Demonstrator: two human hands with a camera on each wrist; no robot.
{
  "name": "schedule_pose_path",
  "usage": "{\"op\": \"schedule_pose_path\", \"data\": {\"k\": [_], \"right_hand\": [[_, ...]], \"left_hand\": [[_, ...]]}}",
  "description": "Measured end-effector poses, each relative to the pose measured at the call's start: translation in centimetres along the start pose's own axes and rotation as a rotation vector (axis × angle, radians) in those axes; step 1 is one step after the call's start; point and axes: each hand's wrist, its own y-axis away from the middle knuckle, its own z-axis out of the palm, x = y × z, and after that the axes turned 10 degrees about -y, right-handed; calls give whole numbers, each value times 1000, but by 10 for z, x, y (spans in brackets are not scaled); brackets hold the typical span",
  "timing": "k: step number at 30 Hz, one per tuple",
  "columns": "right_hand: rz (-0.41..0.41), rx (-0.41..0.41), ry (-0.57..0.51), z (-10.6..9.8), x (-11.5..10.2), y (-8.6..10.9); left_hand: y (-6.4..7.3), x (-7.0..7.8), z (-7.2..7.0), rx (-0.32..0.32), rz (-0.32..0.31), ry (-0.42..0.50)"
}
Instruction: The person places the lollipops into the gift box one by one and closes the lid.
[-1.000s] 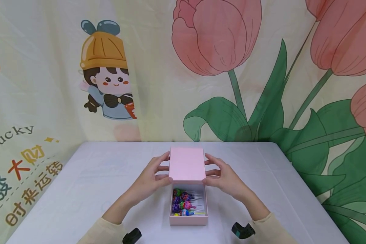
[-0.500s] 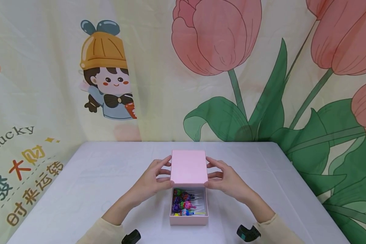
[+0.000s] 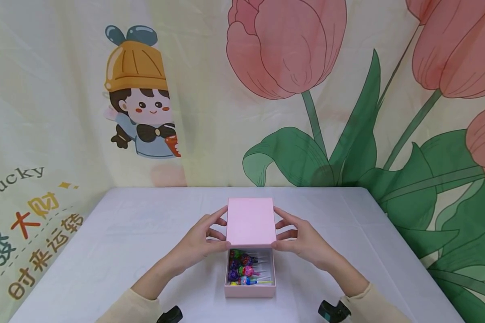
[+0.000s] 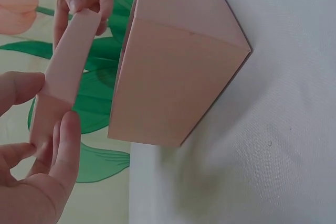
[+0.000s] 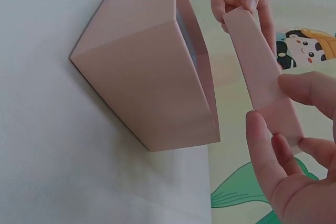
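A pink box lid (image 3: pixel 251 222) is held level between both hands, over the far part of an open pink box (image 3: pixel 249 292). My left hand (image 3: pixel 198 237) grips the lid's left side, thumb at the near corner and fingers along the edge. On the opposite side my right hand (image 3: pixel 306 240) grips it the same way. Several wrapped lollipops (image 3: pixel 242 271) lie in the box, heads to the left and sticks to the right; the lid hides the box's far end. Both wrist views show a gap between the lid (image 4: pixel 73 59) and the box (image 5: pixel 142 82).
The box stands on a table with a white cloth (image 3: pixel 145 224). Behind the table hangs a backdrop (image 3: pixel 210 112) printed with tulips and a cartoon figure. Each forearm wears a black wrist device (image 3: pixel 333 311) near the cuff.
The lid, held in both hands, has come slightly nearer and a little to the right, mostly in the first half second. The box and lollipops have stayed in place.
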Motion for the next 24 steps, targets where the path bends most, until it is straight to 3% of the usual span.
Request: {"op": "schedule_pose_path", "data": {"k": [9,24], "right_hand": [[44,-9,20,1,-7,7],[137,-69,-36,6,-9,24]], "left_hand": [[6,5,-3,-12,-25,-37],[20,7,-4,-103,-37,-18]]}}
